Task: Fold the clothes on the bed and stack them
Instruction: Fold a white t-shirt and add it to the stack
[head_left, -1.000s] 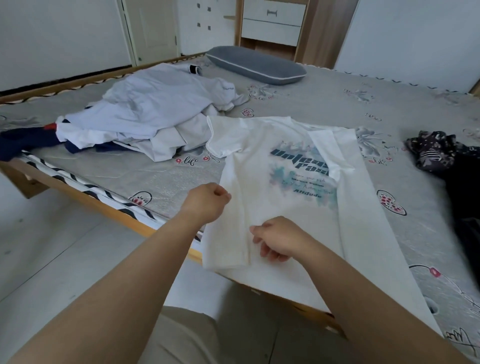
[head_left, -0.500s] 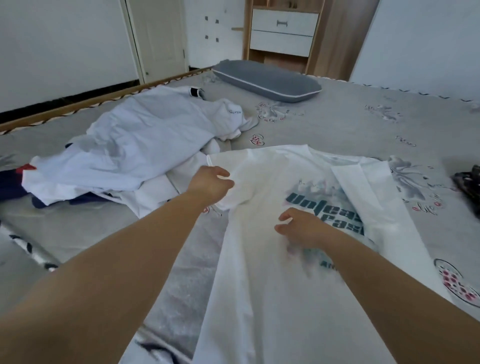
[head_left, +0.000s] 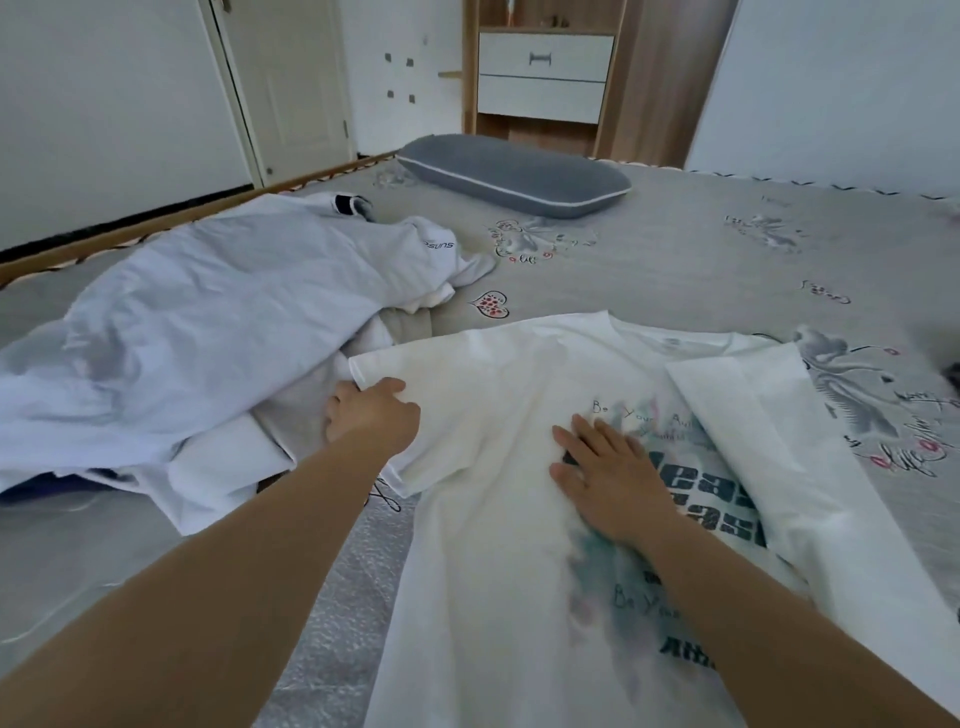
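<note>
Right hand (head_left: 610, 480) flattened from curled, pressing T-shirt (head_left: 498, 545) print; left grip (head_left: 371, 415) pinching sleeve edge

Bed (head_left: 675, 270): T-shirt (head_left: 493, 519), clothes heap (head_left: 208, 332), pillow (head_left: 514, 174)

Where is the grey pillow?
In the head view, the grey pillow lies at the far end of the bed, in front of the wooden drawer unit, beyond the white T-shirt.
</note>
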